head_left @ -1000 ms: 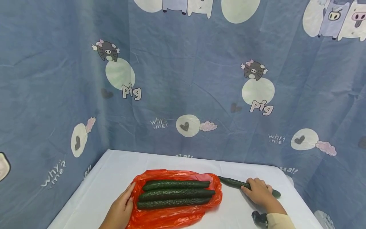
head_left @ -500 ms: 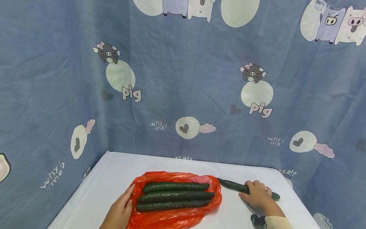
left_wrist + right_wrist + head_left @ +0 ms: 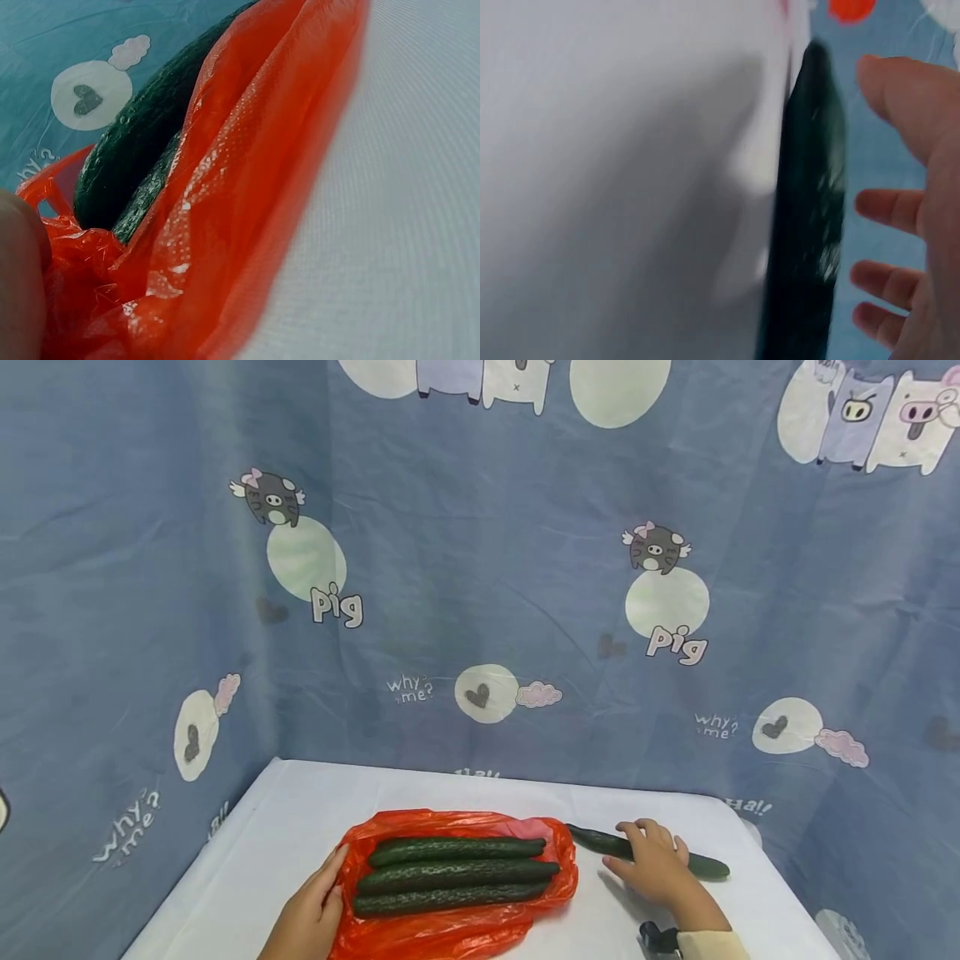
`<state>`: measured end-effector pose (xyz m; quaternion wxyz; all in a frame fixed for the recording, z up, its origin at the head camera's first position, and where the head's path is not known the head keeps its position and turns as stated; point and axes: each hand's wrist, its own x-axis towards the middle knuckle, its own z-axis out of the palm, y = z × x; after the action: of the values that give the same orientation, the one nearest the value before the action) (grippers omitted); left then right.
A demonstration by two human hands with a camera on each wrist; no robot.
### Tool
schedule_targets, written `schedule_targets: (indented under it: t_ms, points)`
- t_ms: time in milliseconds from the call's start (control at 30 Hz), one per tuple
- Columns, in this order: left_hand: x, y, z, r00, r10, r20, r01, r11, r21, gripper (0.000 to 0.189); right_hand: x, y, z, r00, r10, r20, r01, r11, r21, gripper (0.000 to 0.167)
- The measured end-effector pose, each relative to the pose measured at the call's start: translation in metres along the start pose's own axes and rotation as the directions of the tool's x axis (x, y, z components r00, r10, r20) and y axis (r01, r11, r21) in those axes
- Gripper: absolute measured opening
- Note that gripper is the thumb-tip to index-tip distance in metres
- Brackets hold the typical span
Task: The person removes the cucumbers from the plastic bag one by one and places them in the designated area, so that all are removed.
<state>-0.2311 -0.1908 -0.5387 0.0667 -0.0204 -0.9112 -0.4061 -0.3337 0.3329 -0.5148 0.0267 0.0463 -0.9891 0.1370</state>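
My left hand (image 3: 306,906) holds the left edge of a red plastic bag (image 3: 450,937), its fingers along the crumpled film. Three dark green cucumbers (image 3: 459,873) lie side by side in the open bag. In the left wrist view, cucumbers (image 3: 142,127) show past the red film. Right of the bag, a single cucumber (image 3: 708,866) lies on the white table, its narrow end close to the bag. Over it is my right hand (image 3: 654,864), fingers spread. The right wrist view shows a gap between these fingers (image 3: 889,206) and the cucumber (image 3: 810,202).
The white-covered table (image 3: 247,868) reaches back to a blue curtain (image 3: 510,568) printed with cartoon pigs, which also runs along both sides. A black strapped device (image 3: 660,937) sits at my right wrist, beside a cream sleeve (image 3: 712,945).
My right hand has let go of the single cucumber, its fingers spreading as it shifted left along it. The left hand stays at the bag. The head view has shifted slightly.
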Motion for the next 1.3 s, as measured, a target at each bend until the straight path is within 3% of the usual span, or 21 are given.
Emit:
schedule_targets:
  t_ms: [233,567,767,1133,1300]
  points:
    - [-0.003,-0.002,0.000,1.000,0.020,-0.016,-0.020,1.000,-0.014,0.061,0.001,-0.037,0.000,0.988,-0.132,-0.082,0.140,0.984,0.106,0.066]
    - [-0.002,0.001,-0.003,0.999,-0.014,0.032,0.015,1.000,-0.022,0.062,-0.002,-0.084,-0.002,0.972,-0.234,-0.036,0.236,0.941,0.241,0.066]
    - [-0.003,0.003,-0.003,1.000,-0.001,0.019,0.001,1.000,-0.018,0.062,-0.008,-0.110,0.000,0.948,-0.314,-0.040,0.315,0.921,0.229,0.065]
    - [-0.004,0.004,-0.003,1.000,0.012,0.014,-0.011,0.999,-0.037,0.063,-0.014,-0.153,0.012,0.897,-0.437,0.061,0.421,0.889,0.181,0.073]
    - [-0.003,0.004,-0.003,1.000,0.016,0.013,-0.016,0.999,-0.030,0.063,-0.019,-0.171,0.021,0.886,-0.462,0.030,0.456,0.882,0.116,0.073]
